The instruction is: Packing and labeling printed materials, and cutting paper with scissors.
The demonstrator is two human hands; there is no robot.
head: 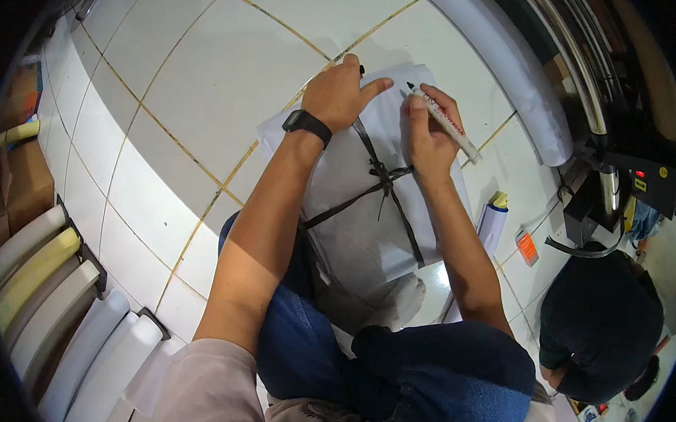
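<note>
A flat parcel wrapped in white paper (350, 206) lies on the tiled floor before my knees. Black twine (384, 179) crosses over it and is knotted near the middle. My left hand (335, 93), with a black watch at the wrist, rests on the parcel's far edge, thumb spread over the paper. In my right hand (434, 130) is a white marker pen (448, 122) with red lettering; its uncapped black tip points up and to the left, just over the paper. Whether the tip touches the paper, I cannot tell.
A large pale roll (511, 77) lies beyond the parcel at the right. Nearer stand a smaller wrapped roll (492, 225) and a small orange box (526, 248). Another person in dark clothing (601, 325) is at the right. Several rolls (96, 336) line the lower left.
</note>
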